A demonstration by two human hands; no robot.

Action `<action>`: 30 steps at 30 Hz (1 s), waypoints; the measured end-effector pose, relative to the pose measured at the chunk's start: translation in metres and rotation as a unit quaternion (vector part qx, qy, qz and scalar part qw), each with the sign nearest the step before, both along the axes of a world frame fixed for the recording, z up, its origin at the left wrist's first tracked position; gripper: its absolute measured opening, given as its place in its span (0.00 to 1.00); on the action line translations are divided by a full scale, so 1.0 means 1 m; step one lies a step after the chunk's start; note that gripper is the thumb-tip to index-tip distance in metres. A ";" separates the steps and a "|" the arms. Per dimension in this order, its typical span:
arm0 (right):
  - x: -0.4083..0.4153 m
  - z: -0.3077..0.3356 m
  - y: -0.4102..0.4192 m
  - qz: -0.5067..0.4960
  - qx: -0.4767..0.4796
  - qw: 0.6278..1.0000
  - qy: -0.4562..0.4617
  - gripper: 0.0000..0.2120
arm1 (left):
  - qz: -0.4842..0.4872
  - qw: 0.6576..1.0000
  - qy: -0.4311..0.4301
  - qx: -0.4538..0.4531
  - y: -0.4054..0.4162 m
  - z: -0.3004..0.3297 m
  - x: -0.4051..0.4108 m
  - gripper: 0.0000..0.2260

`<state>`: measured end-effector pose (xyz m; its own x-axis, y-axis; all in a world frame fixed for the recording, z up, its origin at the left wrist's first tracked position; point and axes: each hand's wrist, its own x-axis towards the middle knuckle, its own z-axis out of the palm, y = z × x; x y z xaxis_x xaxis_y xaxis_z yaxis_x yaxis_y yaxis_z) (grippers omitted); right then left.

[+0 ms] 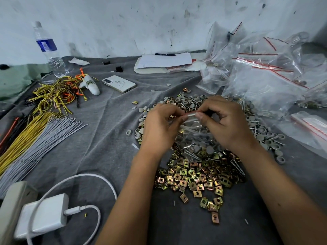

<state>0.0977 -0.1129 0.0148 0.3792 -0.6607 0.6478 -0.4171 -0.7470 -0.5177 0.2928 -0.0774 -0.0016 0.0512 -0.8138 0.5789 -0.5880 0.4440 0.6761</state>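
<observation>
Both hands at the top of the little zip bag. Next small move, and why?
Likely run the pinch along the red-lined strip to press it shut. The left hand and right hand both pinch the top edge of the clear bag, which already holds screws and grey caps. Whether the strip is already closed is unclear.

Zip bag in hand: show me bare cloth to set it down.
The zip bag fits on bare grey cloth between the phone and the cap pile, or between the cable ties and the left hand. Crowded: clip nuts in front, plastic bags at right.
</observation>
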 end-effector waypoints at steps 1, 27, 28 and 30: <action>0.000 -0.001 -0.001 0.003 0.006 1.000 -0.003 0.01 | 0.002 1.000 -0.015 -0.016 0.000 0.001 0.000 0.04; -0.009 -0.016 -0.013 -0.029 0.107 0.988 -0.107 0.04 | 0.026 0.970 0.196 0.141 0.003 -0.003 0.009 0.03; -0.009 -0.016 -0.013 -0.024 0.100 0.990 -0.093 0.05 | 0.023 0.972 0.189 0.140 0.003 -0.003 0.009 0.03; -0.008 -0.015 -0.014 -0.014 0.075 0.994 -0.071 0.08 | 0.012 0.973 0.180 0.140 0.003 -0.002 0.009 0.03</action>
<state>0.0897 -0.1265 -0.0003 0.2701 -0.7638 0.5863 -0.3515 -0.6451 -0.6785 0.3016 -0.0744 -0.0041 0.2307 -0.9334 0.2748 -0.2981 0.2010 0.9331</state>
